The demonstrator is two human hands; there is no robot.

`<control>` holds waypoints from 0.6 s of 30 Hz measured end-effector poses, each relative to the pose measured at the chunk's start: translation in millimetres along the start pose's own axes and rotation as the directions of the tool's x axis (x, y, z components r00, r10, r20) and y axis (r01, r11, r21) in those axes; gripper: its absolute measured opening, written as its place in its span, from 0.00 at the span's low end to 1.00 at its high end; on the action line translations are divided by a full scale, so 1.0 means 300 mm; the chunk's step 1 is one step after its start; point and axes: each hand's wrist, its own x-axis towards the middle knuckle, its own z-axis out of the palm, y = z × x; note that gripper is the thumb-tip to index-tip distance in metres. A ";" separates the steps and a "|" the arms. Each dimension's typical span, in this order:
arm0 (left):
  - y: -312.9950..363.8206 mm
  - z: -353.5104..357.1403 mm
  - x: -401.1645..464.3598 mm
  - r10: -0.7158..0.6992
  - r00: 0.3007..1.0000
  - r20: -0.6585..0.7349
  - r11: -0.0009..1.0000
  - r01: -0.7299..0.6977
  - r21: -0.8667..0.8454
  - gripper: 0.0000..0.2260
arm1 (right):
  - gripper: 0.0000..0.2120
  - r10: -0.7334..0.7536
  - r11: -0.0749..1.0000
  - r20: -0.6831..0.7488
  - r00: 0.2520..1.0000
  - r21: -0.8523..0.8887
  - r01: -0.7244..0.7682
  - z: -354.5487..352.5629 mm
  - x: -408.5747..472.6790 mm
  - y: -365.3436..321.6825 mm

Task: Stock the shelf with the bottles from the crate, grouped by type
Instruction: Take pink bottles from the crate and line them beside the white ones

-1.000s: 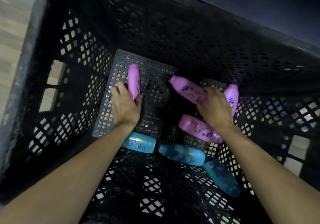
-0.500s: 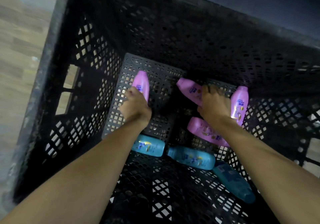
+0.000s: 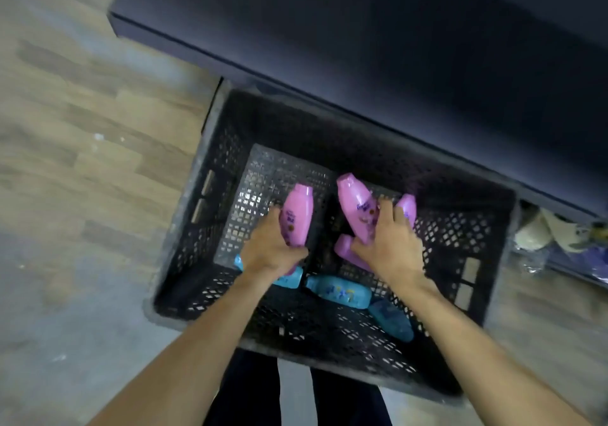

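Dark shelf unit is filling the upper right of the frame, its top surface blurred and showing no bottles, so no stocking is visible yet as far as this view goes. Wood-look floor is running down the left side. Black perforated crate is sitting on the floor at centre, just below the shelf edge, with a grey mesh insert lying in its upper-left part. Left hand is curling round a pink bottle at centre, cap pointing up-frame, bottle apparently raised off the crate bottom. Right hand is wrapping fingers round a second pink bottle just right of it, also looking lifted. Third pink bottle is peeking out behind the right hand's fingers, and whether the hand is touching it I cannot tell. Fourth pink bottle is lying under the right hand's thumb side. Three blue bottles are lying along the crate's lower edge: one mostly hidden under the left wrist, one at centre, one darker, lower right. Judging progress: early or mid, two pinks coming out now, two pinks and three blues left in the crate. Some clutter is showing at right edge, too blurred to name.
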 end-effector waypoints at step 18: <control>0.776 -0.633 -0.767 0.594 0.772 -0.227 0.797 -0.602 0.036 0.27 | 0.37 0.126 0.929 -0.520 0.845 0.362 0.085 -1.057 -0.554 -0.266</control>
